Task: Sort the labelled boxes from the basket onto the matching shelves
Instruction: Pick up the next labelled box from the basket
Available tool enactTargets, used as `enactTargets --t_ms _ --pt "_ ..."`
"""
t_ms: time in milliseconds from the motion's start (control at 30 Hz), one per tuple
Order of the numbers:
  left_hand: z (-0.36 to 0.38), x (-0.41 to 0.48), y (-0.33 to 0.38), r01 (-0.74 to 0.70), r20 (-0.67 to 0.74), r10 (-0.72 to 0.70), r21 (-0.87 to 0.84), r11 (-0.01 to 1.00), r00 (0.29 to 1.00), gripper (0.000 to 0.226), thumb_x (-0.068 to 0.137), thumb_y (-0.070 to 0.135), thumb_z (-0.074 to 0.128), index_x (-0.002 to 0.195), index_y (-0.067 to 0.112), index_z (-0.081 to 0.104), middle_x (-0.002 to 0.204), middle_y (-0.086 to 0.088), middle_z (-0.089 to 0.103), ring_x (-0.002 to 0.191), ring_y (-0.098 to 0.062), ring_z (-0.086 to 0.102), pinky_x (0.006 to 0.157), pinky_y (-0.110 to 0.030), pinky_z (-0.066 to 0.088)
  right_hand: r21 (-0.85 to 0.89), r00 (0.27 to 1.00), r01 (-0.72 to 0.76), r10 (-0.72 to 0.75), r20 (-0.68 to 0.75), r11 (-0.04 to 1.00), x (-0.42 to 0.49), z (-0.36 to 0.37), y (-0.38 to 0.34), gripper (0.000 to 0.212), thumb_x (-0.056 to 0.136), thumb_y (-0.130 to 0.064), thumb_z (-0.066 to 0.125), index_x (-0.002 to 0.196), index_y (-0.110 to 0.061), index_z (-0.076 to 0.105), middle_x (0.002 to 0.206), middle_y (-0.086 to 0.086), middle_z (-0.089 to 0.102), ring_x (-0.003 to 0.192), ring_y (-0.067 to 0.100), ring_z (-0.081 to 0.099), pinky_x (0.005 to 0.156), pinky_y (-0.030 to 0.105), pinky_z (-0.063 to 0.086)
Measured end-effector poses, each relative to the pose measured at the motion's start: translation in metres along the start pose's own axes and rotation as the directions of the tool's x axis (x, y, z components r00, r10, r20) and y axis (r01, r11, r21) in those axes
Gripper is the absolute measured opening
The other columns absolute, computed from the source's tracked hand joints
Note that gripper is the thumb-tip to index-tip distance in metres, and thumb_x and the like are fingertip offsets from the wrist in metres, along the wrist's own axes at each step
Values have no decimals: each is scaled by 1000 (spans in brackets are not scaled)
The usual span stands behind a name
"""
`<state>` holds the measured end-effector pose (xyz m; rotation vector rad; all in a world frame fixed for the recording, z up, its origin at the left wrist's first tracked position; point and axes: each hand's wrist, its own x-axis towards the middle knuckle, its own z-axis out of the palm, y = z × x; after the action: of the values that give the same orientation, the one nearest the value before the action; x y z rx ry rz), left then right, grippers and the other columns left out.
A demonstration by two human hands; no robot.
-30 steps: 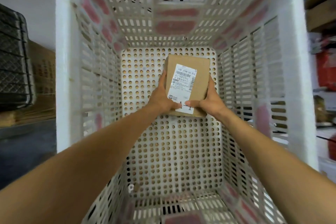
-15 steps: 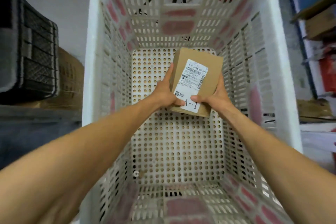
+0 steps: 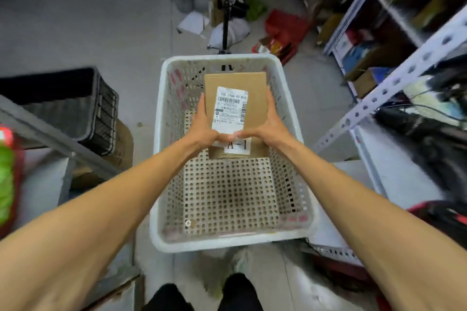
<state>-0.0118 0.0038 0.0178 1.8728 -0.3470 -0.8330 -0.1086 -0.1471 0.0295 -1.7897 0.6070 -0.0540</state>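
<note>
Both arms reach straight out in the head view. I see the left hand clamped on the left edge of the cardboard box and the right hand on its right edge, with the thumbs meeting over the white label just above the printed "A-1". The box is held, label facing me, over the far half of the white basket. Grey shelving stands to the right and a black crate to the left.

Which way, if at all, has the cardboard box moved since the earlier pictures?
Yes, upward. The cardboard box was low near the floor of the basket; now it is raised towards the rim.
</note>
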Motion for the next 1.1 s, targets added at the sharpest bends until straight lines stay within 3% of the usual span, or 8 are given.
enactTargets --t_ms 133,200,267,367,567,833,967,1100 --pt "-4 -52 24 -72 130 74 -20 997 989 112 59 -12 81 144 22 17 117 13 55 121 -17 50 109 -45 40 -1 999 -31 31 -14 1000 -58 -10 -27 144 61 -5 89 151 -30 -21 147 -4 39 128 9 40 114 33 31" --pt "-8 -77 27 -107 177 106 2 994 979 123 56 -4 85 150 25 10 125 9 57 123 -17 51 107 -45 41 -12 997 -3 2 -71 1000 -90 -8 -34 145 59 -3 90 151 -26 -20 148 -1 37 130 10 38 112 31 31" --pt "-13 -103 28 -104 220 99 10 995 970 136 53 7 88 152 34 -1 138 5 52 127 -17 48 108 -45 39 -1 996 -23 23 -89 1000 -124 -2 -38 147 58 -5 90 151 -27 -22 151 5 35 135 14 37 115 39 31" --pt "-16 -144 30 -103 277 98 4 995 956 135 64 -7 82 152 31 -12 143 6 45 126 -13 44 109 -36 36 15 993 -38 39 -113 999 -173 10 -42 144 63 -3 88 149 -25 -26 150 6 37 135 15 38 113 36 31" --pt "3 -207 27 -141 425 111 38 989 899 137 60 -14 81 152 30 -11 141 -1 50 126 -20 49 107 -45 42 74 965 0 19 -261 997 -271 23 -42 137 62 7 85 151 -14 -17 141 4 42 128 11 41 106 27 34" --pt "67 -263 30 -174 557 46 179 968 829 145 42 4 91 151 32 0 137 -2 54 125 -24 50 105 -49 42 165 909 -73 134 -395 984 -371 4 -8 128 56 1 87 147 -19 -1 135 6 49 127 21 48 107 48 40" --pt "105 -297 37 -237 593 53 236 942 803 121 63 -13 80 150 23 4 115 11 53 119 -17 48 92 -35 48 201 879 -92 175 -443 975 -410 -13 16 122 57 6 85 148 -16 6 131 -1 49 125 15 46 108 42 39" --pt "148 -320 44 -250 642 46 230 941 765 134 62 -7 83 152 25 -10 138 7 43 131 -16 38 112 -41 33 244 839 -81 199 -507 966 -450 -38 30 119 61 14 81 147 -15 6 117 -18 45 121 9 42 95 22 39"
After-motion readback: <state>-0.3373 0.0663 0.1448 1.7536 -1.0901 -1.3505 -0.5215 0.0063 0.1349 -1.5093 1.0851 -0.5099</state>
